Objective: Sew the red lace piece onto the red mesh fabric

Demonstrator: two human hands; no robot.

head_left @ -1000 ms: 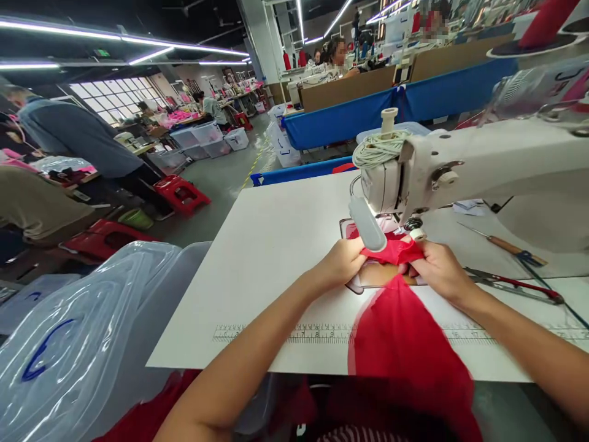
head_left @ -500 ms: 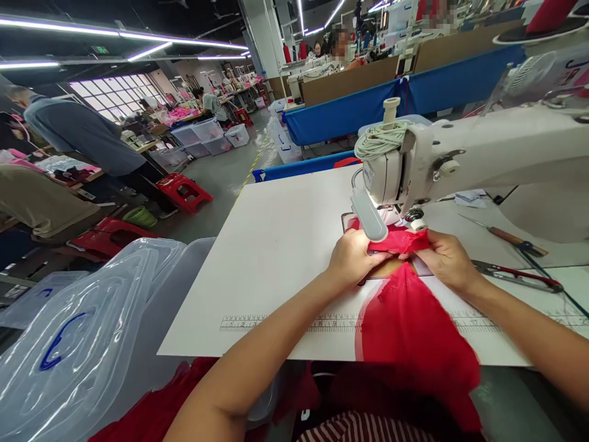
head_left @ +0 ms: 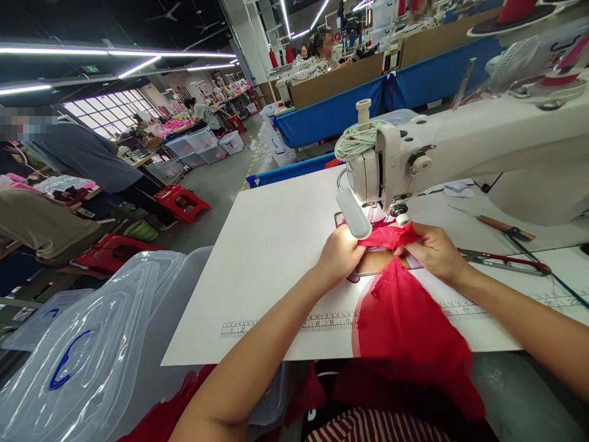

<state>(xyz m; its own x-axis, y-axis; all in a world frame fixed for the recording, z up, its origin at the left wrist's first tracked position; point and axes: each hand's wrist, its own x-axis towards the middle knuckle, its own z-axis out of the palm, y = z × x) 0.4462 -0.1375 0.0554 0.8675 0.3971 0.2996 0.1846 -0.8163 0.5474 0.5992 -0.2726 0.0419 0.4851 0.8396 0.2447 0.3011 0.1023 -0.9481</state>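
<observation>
Under the sewing machine (head_left: 391,166) at frame centre, left hand (head_left: 339,253) and right hand (head_left: 435,250) stay pinched on red fabric (head_left: 400,307), bunched closer to the needle than before.

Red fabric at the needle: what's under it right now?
Under the red fabric lie the white table, part of its printed ruler and a brownish plate between both hands. The needle and the plate beneath the bunched fabric are covered.

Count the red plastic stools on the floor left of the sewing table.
2: one red stool stands by the aisle; another red stool lies nearer, beside a green basket. Others may be hidden.
</observation>
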